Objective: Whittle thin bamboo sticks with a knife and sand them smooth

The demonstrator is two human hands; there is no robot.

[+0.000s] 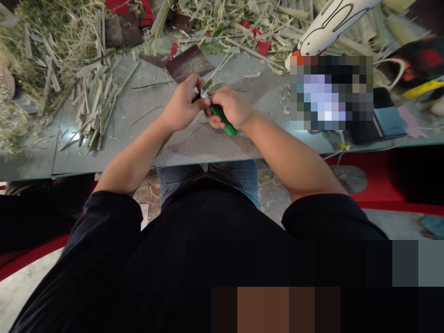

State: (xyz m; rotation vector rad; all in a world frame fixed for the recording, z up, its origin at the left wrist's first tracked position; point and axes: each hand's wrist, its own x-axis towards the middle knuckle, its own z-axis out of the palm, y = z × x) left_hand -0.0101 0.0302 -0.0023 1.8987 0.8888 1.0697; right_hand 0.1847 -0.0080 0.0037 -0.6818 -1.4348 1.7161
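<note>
My right hand (231, 105) is closed round a green-handled knife (227, 124) above the table. Its bright metal blade (204, 94) points up and left, toward my left hand (185, 104). The fingers of that left hand pinch a thin greenish plant strip (207, 83), whose tip sticks out just beyond the blade. Both hands meet at the blade, and the fingers partly hide where it touches the strip. Just past my hands lies a dark brown flat piece (189, 64).
A pile of cut strips (95, 108) lies on the grey table (138, 138) to the left. Shavings (45, 51) and red scraps (264, 47) cover the far side. At right are a white rabbit-printed object (317, 34), a blurred-out patch and a red-black item (421, 62).
</note>
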